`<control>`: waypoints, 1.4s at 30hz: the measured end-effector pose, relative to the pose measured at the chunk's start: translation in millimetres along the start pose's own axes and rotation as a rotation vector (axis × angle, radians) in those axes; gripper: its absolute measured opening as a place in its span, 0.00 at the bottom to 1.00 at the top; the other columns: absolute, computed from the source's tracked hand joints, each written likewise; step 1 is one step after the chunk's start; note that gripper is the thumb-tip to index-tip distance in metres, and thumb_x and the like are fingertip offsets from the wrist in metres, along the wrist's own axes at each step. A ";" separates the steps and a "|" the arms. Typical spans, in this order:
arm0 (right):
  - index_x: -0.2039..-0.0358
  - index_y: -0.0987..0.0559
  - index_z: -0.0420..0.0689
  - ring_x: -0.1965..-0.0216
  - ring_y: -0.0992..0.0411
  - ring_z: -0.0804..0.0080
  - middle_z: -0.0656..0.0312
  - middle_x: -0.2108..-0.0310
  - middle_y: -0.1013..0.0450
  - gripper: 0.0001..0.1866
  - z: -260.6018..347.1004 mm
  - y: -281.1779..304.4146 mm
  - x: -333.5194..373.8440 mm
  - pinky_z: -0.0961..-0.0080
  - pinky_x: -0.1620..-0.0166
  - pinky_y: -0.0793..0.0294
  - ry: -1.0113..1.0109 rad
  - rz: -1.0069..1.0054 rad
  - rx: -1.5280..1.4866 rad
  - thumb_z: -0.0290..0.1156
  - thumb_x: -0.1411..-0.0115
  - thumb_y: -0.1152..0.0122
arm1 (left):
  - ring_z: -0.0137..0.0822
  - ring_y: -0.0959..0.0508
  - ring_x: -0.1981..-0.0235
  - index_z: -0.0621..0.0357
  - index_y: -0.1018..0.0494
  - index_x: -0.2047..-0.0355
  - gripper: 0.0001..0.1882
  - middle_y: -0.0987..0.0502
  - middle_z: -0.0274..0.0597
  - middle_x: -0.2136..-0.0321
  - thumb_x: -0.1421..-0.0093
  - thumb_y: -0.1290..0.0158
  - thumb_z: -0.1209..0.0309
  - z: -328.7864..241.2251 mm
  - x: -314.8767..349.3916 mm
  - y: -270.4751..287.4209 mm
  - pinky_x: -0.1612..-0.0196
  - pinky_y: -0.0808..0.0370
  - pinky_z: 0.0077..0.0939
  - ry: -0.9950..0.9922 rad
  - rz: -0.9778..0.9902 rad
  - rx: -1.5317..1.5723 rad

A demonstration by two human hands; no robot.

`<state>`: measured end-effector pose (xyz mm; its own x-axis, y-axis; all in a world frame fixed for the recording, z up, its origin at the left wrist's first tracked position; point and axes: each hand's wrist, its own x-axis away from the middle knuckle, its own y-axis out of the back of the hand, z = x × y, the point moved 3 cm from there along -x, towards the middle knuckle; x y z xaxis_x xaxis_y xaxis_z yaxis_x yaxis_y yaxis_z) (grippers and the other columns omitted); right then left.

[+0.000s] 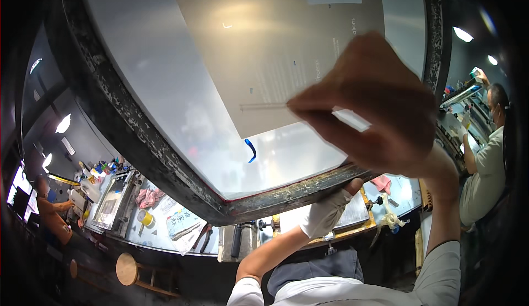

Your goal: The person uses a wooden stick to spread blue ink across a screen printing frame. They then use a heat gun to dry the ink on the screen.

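Note:
A large printing screen (325, 157) stands tilted up in front of me, its worn dark frame (292, 195) around a pale mesh with a grey-brown block and fine lettering. My left hand (326, 216), in a white glove with a bare thumb, grips the frame's lower edge. Over the mesh's right part, my right hand (380, 110) is blurred, its thumb and forefinger pinched together. From that pinch a thin pale strip (262, 106) points left; its kind I cannot make out. Below the grey-brown block is a curved blue mark (250, 150).
Behind the screen, a workbench (165, 231) holds a pink rag (149, 197), a yellow-labelled pot (145, 218), papers and pliers (206, 239). Clamps (263, 225) sit beneath the frame. A wooden stool (127, 269) stands lower left. Co-workers (487, 157) (52, 209) work at both sides.

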<state>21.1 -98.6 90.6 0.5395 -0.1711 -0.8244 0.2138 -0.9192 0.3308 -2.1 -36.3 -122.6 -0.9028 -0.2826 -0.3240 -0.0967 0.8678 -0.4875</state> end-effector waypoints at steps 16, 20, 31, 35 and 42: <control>0.73 0.19 0.44 0.82 0.33 0.76 0.66 0.83 0.28 0.08 -26.9 12.0 -37.6 0.78 0.75 0.38 0.194 -0.119 0.116 0.21 0.55 0.29 | 0.31 0.36 0.42 0.61 0.42 0.37 0.29 0.34 0.44 0.41 0.36 0.48 0.70 -2.0 -3.6 -11.2 0.37 0.43 0.23 -0.179 0.067 -0.098; 0.74 0.18 0.44 0.82 0.33 0.76 0.66 0.83 0.27 0.07 -25.1 13.2 -34.3 0.78 0.75 0.38 0.148 -0.088 0.125 0.21 0.55 0.29 | 0.32 0.36 0.41 0.61 0.45 0.36 0.28 0.34 0.46 0.41 0.34 0.51 0.73 -8.5 -2.6 -14.6 0.37 0.45 0.21 -0.198 0.102 -0.149; 0.73 0.18 0.44 0.81 0.32 0.76 0.66 0.83 0.28 0.09 -27.8 11.5 -36.1 0.77 0.74 0.38 0.162 -0.111 0.119 0.21 0.56 0.28 | 0.32 0.37 0.40 0.60 0.44 0.36 0.28 0.35 0.46 0.40 0.34 0.50 0.72 -6.2 -1.1 -13.7 0.36 0.45 0.23 -0.201 0.100 -0.126; 0.73 0.18 0.43 0.81 0.32 0.76 0.66 0.83 0.27 0.08 -22.7 14.0 -37.2 0.77 0.74 0.38 0.156 -0.068 0.119 0.21 0.55 0.29 | 0.32 0.37 0.40 0.59 0.44 0.36 0.28 0.34 0.46 0.41 0.35 0.50 0.71 -6.7 0.5 -11.3 0.36 0.45 0.23 -0.184 0.088 -0.190; 0.73 0.18 0.43 0.80 0.31 0.76 0.65 0.81 0.26 0.08 -28.1 12.8 -35.8 0.77 0.74 0.37 0.130 -0.141 0.031 0.20 0.55 0.29 | 0.32 0.35 0.42 0.59 0.44 0.36 0.28 0.33 0.46 0.42 0.35 0.49 0.71 -10.6 -0.9 -16.2 0.37 0.44 0.23 -0.238 0.113 -0.135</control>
<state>27.4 -94.2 137.3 0.6075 0.0053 -0.7943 0.2706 -0.9415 0.2007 -4.1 -45.7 -105.8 -0.7890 -0.2553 -0.5589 -0.0704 0.9412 -0.3305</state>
